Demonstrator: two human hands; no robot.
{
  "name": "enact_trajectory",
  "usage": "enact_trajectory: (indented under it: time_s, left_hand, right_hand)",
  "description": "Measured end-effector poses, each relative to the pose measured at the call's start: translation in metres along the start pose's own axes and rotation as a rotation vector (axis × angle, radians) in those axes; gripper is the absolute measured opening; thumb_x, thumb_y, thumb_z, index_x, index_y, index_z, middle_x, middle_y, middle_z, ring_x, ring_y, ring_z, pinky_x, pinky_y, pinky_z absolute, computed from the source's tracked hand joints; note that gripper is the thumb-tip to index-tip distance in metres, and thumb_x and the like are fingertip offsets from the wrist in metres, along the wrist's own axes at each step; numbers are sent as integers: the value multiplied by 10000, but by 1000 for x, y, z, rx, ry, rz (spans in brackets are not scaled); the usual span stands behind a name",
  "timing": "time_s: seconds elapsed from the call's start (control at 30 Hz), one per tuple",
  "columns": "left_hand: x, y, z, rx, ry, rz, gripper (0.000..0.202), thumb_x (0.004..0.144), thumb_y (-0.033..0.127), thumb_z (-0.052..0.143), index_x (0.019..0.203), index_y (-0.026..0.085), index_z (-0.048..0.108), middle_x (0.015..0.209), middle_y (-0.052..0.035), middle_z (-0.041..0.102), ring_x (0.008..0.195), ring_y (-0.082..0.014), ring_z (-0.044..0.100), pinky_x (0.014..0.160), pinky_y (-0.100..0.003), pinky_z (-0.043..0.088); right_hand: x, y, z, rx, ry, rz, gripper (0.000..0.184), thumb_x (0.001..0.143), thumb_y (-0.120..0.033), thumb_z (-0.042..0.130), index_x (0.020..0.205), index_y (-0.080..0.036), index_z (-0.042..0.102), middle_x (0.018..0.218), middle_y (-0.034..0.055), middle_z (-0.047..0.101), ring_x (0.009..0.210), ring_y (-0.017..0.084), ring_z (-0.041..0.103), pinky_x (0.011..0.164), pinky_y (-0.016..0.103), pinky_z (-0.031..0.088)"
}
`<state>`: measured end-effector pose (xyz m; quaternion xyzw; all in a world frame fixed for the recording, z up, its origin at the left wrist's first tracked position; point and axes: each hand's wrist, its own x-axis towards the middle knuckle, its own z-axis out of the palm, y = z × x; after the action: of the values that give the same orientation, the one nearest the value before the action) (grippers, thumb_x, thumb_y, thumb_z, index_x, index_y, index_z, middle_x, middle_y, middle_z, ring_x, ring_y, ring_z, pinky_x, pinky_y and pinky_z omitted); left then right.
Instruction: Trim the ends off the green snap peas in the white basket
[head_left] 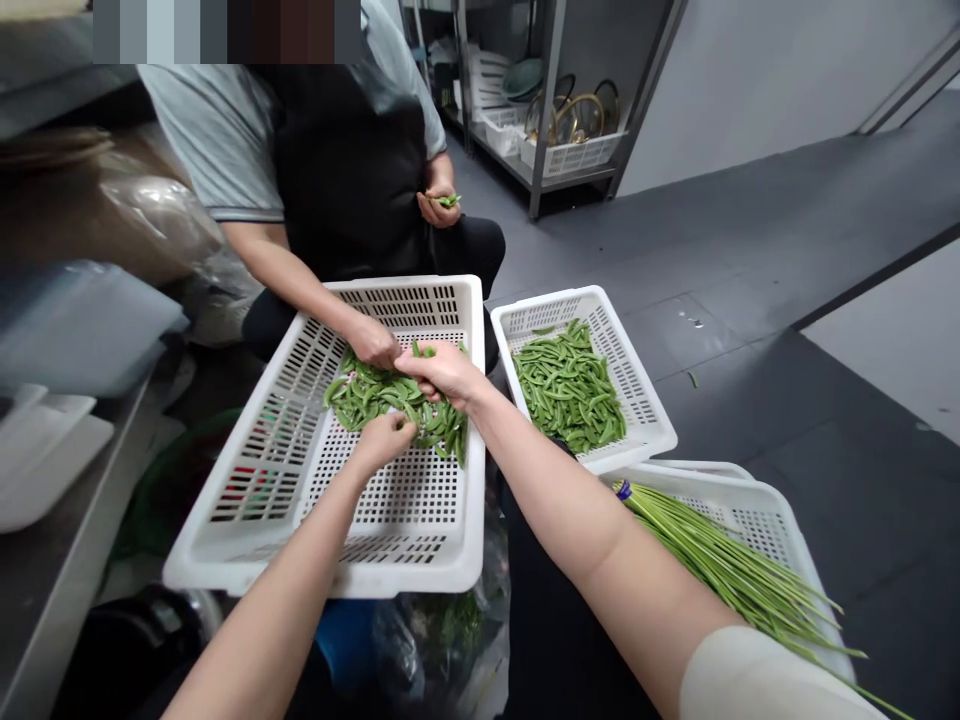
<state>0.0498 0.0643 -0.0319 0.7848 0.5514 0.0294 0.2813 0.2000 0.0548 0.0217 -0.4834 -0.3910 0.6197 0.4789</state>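
Note:
A large white slotted basket (pixel 472 560) holds a pile of green pea pods (pixel 367 395) over its perforated floor. My right hand (pixel 442 372) is curled closed above the pile, with green pods showing at its upper edge. Lower and to the left, my left hand (pixel 386 440) is closed in a pinch at the near side of the pile; what lies between its fingertips is too small to make out. A co-worker's hand (pixel 373 342) reaches into the same pile, right beside my right hand. The co-worker's other hand (pixel 440 205) holds a few pods near the knee.
A second white basket (pixel 637 400) with more pods stands to the right. Nearer me, a third basket (pixel 787 530) carries a tied bunch of long green stalks (pixel 720 560). Metal shelving (pixel 547 110) stands behind. A steel counter edge (pixel 90 520) runs along the left.

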Motion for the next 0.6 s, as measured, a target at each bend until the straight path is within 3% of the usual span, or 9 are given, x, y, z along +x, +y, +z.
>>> enact_trajectory:
  time_s: [0.07,0.13,0.27,0.43,0.6]
  left_hand:
    - [-13,5,-15,-81,16,26,242,742,382,379,575,213,424,509,27,439,513,-138,448,503,-244,352]
    - [-29,10,-28,-236,15,62,272,760,440,388,616,211,418,522,44,404,484,-113,387,474,-228,318]
    - [-59,18,-43,-563,28,94,308,731,492,502,655,194,478,527,56,375,465,-88,314,455,-215,265]
    - [-77,21,-46,-349,181,103,275,724,443,494,727,189,600,550,31,485,518,-123,409,497,-236,320]
    - [-77,21,-41,-140,326,147,284,742,399,447,770,188,635,564,12,558,516,-142,466,506,-248,345]
  right_hand:
    - [0,6,2,-275,79,-26,228,735,-262,700,681,-175,496,490,-74,401,432,57,364,419,187,263]
    - [0,11,6,-437,33,-37,213,712,-273,716,667,-167,537,492,-62,424,453,66,381,443,198,276]
    - [-4,15,15,-304,-108,-76,163,800,-251,619,686,-170,537,440,-82,392,373,49,315,387,189,238]
    - [-5,16,21,-203,-46,-73,307,857,-240,548,599,-187,390,410,-80,379,331,38,310,336,171,215]
    - [-2,24,31,-287,31,-21,238,878,-275,516,678,-194,415,429,-64,405,382,70,389,384,181,286]
